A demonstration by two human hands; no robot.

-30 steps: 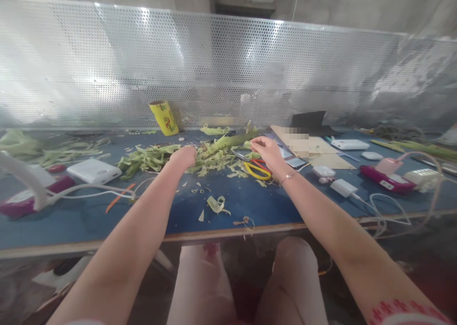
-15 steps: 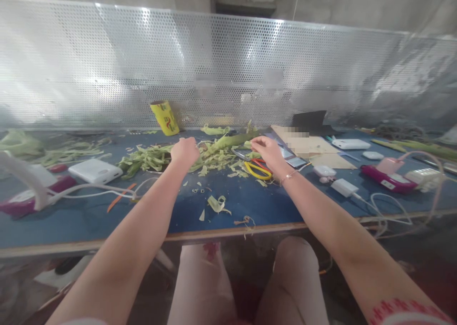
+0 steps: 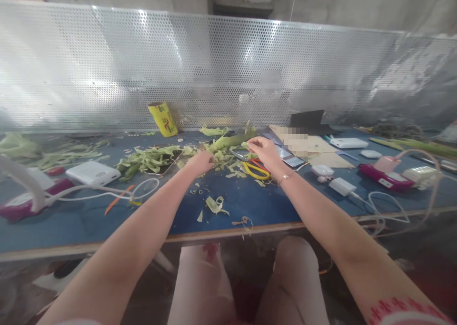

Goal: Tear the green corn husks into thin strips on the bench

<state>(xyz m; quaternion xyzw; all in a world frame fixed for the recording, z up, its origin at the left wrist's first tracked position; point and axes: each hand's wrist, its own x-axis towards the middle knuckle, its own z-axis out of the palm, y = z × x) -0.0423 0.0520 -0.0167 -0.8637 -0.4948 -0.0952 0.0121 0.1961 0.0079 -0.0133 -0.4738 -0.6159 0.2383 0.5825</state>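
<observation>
My left hand [image 3: 201, 163] is closed over the pale green peelings in the middle of the table; whatever its fingers grip is too small to make out. My right hand [image 3: 262, 149] has its fingertips pinched together near a small pale scrap, just above the scissors [image 3: 256, 170] with yellow and orange handles. Between the hands and behind them lies a thick green stalk [image 3: 232, 140]. A heap of green peelings [image 3: 148, 161] rests left of my left hand, partly on a dark flat object.
A yellow tube [image 3: 163, 119] stands tilted by the perforated metal screen [image 3: 221, 68]. White power banks [image 3: 93, 172], purple power strips [image 3: 385, 177], cables, a phone [image 3: 291, 157] and cardboard [image 3: 330, 158] lie around. Curled scraps [image 3: 216, 205] sit near the front edge.
My left hand has moved right and nearer to me, off the heap's right end, uncovering part of the dark flat object. My right hand has barely moved.
</observation>
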